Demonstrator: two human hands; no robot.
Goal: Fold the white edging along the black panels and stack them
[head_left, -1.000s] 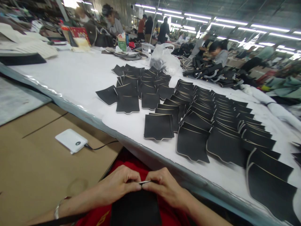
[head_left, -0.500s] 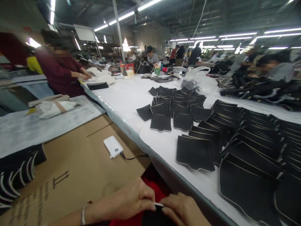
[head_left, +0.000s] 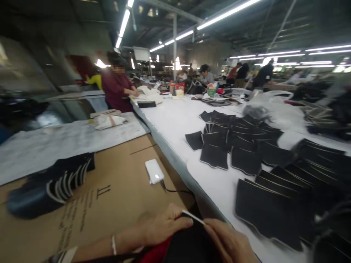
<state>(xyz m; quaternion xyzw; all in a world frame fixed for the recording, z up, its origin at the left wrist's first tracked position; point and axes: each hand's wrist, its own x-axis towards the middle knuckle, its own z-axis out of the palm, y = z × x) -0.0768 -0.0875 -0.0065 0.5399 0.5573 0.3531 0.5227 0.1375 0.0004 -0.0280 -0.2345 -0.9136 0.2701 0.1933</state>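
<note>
At the bottom centre, a black piece [head_left: 192, 243] with a white edge strip lies between my two hands. My left hand [head_left: 167, 224] pinches its upper left edge between thumb and fingers, and a bracelet shows on that wrist. My right hand [head_left: 230, 239] grips the same edge on the right, its fingers pressed together. The white strip shows between my fingertips. Just ahead of my left hand, a white power bank [head_left: 154, 171] with a black cable lies on brown cardboard [head_left: 123, 190].
Rows of black pieces [head_left: 215, 155] cover the white table [head_left: 175, 135] at right. More black pieces [head_left: 35, 197] lie on the cardboard at left. A person in dark red [head_left: 116, 87] works at the table's far left. Plastic bags [head_left: 282, 113] sit at the back right.
The view has swung left, so the surroundings appear further right. Between my hands, the black piece now shows more, with a longer stretch of white edge visible.
</note>
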